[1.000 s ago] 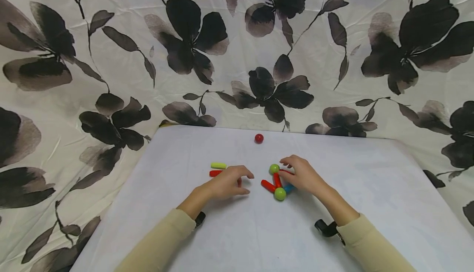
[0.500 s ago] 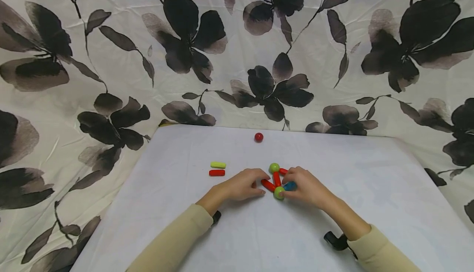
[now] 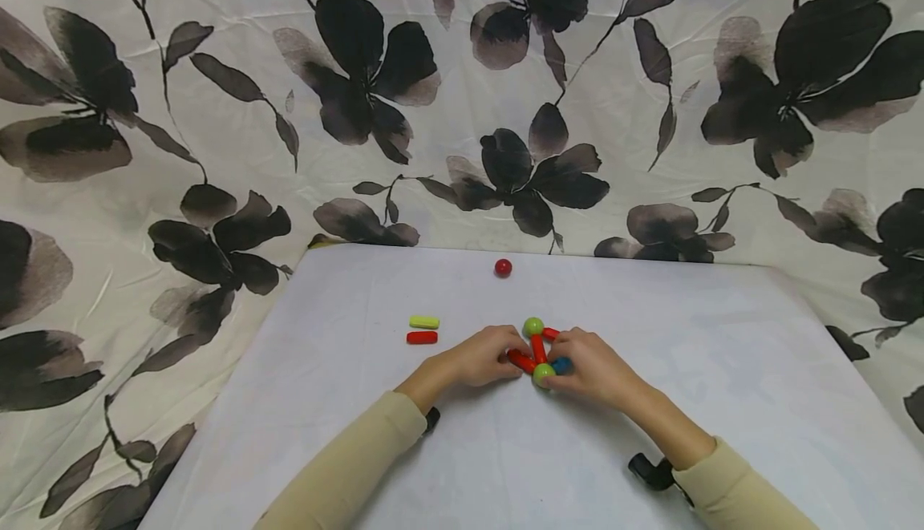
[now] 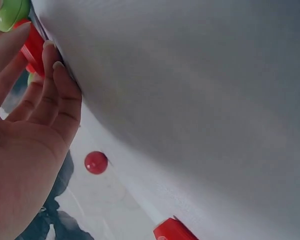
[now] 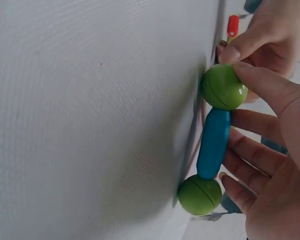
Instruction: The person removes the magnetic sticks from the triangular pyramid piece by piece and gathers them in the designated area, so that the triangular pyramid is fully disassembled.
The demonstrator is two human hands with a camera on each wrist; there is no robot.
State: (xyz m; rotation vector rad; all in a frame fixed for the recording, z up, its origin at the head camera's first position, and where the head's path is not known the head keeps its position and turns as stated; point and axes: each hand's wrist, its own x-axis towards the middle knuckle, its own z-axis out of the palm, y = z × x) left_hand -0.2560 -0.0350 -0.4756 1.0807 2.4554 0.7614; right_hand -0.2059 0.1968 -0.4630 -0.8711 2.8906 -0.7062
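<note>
A small structure of magnetic-looking balls and rods lies on the table: a near green ball (image 3: 544, 375), a far green ball (image 3: 533, 327), red rods and a blue rod (image 5: 213, 145). My left hand (image 3: 485, 358) pinches the left red rod (image 4: 34, 47), whose end meets the near green ball. My right hand (image 3: 595, 366) has its thumb on that ball, with its fingers along the blue rod. A third green ball (image 5: 200, 195) caps the rod's other end in the right wrist view; the right hand hides it in the head view.
A loose red rod (image 3: 422, 337) and a yellow-green rod (image 3: 424, 321) lie left of the structure. Near the far edge of the white table (image 3: 346, 297) sits a red ball (image 3: 503, 268). A floral cloth (image 3: 433, 113) hangs behind.
My left hand has moved right, away from beside the loose rods, and taken hold of the left red rod. The right hand has come down toward the near green ball, its thumb now on it.
</note>
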